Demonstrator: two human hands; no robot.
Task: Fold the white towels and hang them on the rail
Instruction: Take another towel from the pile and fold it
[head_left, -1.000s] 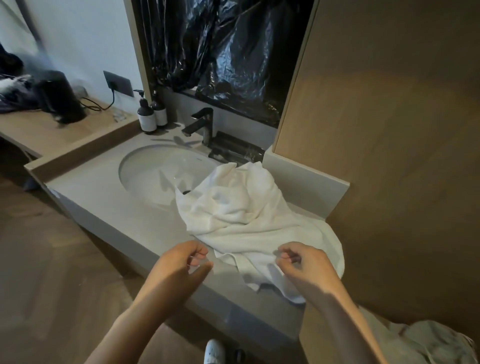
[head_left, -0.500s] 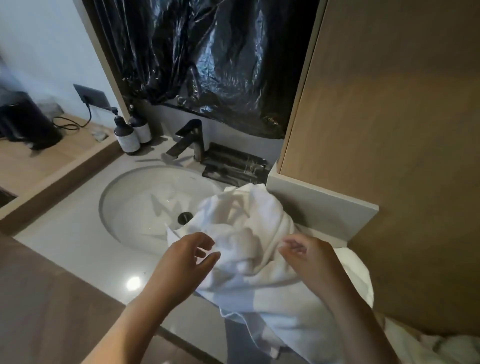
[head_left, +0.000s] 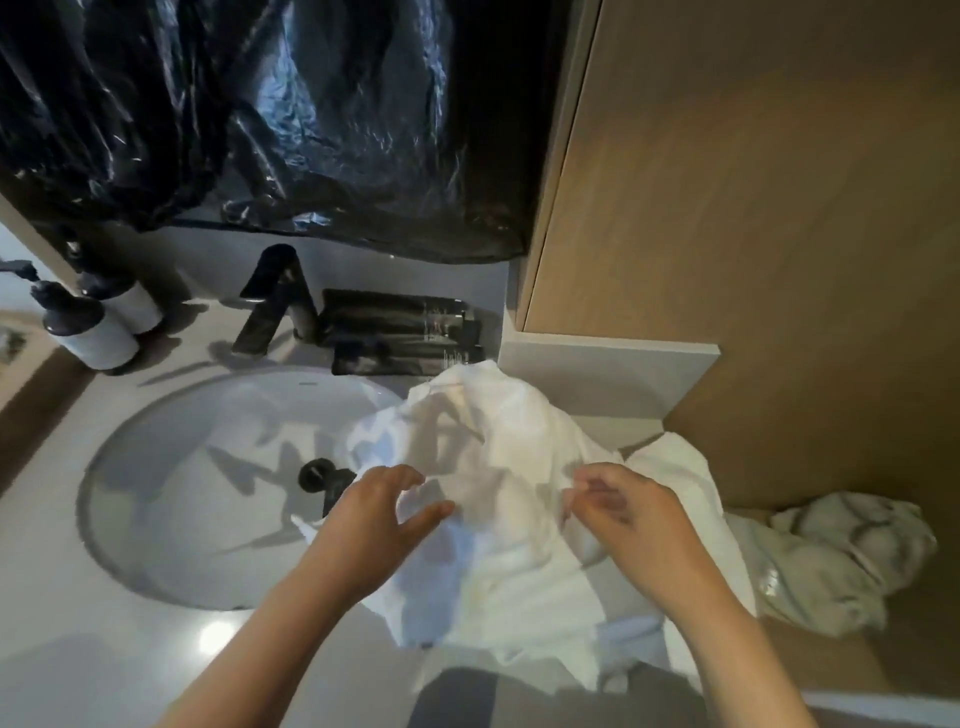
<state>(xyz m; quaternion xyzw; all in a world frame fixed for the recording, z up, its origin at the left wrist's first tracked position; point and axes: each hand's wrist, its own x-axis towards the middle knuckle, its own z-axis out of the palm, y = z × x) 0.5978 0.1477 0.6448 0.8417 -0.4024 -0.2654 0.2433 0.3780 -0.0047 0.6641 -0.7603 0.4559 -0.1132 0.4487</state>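
A crumpled white towel (head_left: 498, 467) lies heaped on the right side of the pale vanity counter (head_left: 78, 639), its left part hanging over the sink basin (head_left: 208, 467). My left hand (head_left: 379, 519) hovers at the towel's left edge with fingers and thumb spread apart, holding nothing. My right hand (head_left: 628, 514) is on the towel's right part, its blurred fingertips curled and pinching a fold. A second crumpled, greyish-white towel (head_left: 841, 561) lies lower down at the right. No rail is in view.
A black faucet (head_left: 275, 301) and a dark tray of toiletries (head_left: 410, 332) stand behind the basin. Two pump bottles (head_left: 98, 327) sit at the far left. Black plastic sheeting (head_left: 260, 114) covers the wall above. A wooden panel (head_left: 753, 208) closes the right side.
My head has moved closer and looks more steeply down. Both hands have moved from the towel's near edge up onto the heap, and the left hand's fingers have spread.
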